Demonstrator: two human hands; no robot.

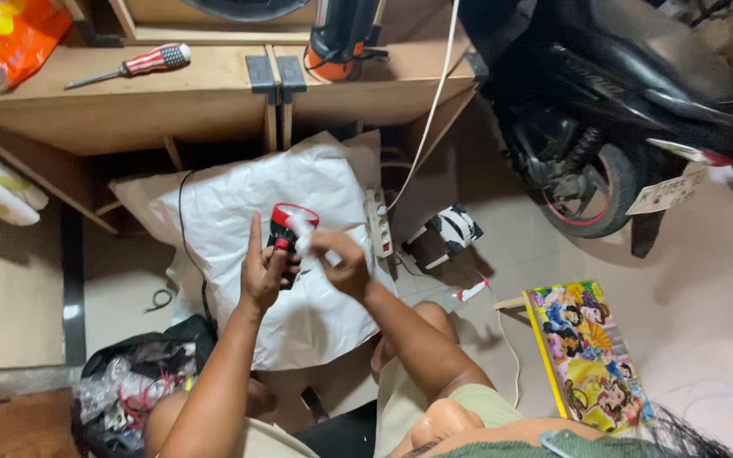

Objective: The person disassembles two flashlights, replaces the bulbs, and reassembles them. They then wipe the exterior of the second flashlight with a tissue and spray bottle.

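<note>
Seen from the head camera, looking straight down, a person is sitting on a pale tiled floor (pixel 706 280) with both bare arms reaching forward. The left hand (pixel 263 273) is gripping a small red and black device (pixel 283 231), fingers wrapped round its lower body and the index finger standing straight up beside it. The device is standing roughly upright in that grip, its long axis running away from the person, its red rounded head at the far end. The right hand (pixel 343 259) is pinching a wad of white cloth or tissue (pixel 304 229) and pressing it against the device's head; fingers are curled closed around the wad. Both hands are hovering over a crumpled white paper sheet (pixel 239 195) spread on the floor. A white power strip (pixel 378 222) is lying just beside the sheet's right edge. Farther away, a screwdriver (pixel 129 66) with a striped handle is resting on a plywood bench (pixel 197 93). A glossy black scooter (pixel 629 93) is standing at upper right, and a colourful cartoon book (pixel 589 354) is lying at lower right.
</note>
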